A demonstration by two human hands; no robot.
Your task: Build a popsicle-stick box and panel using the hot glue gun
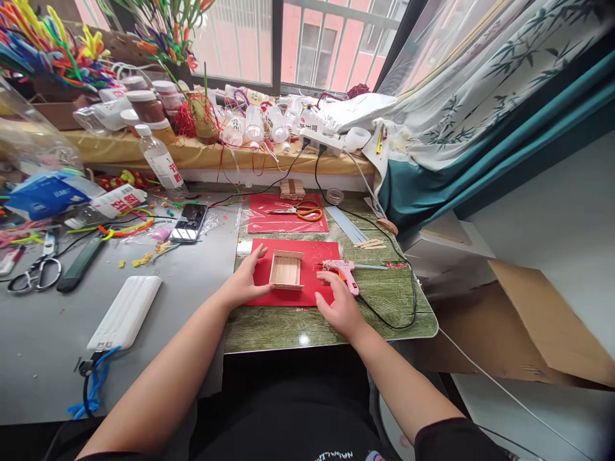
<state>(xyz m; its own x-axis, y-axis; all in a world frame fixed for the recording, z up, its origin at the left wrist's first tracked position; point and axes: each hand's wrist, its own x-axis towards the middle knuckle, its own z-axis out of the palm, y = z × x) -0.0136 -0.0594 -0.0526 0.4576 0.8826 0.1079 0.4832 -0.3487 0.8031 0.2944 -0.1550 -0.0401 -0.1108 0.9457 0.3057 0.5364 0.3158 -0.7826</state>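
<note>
A small open box of wooden craft sticks [287,270] rests on a red sheet [307,299] in front of me. To its left is my left hand [246,280], fingers spread, the thumb close to the box's lower left corner; whether it touches I cannot tell. My right hand [340,306] hovers over the sheet's right edge with fingers apart and nothing in it. Just beyond it lies a pink hot glue gun [346,270], with a clear glue stick [375,266] out of its back and a black cord running off.
Orange-handled scissors [307,212] lie on a second red sheet [262,221], behind the box. Further back are bundled craft sticks [292,188]; pale glue sticks [343,224] lie right. A phone [189,223], power bank [125,312] and utility knife [81,264] are left.
</note>
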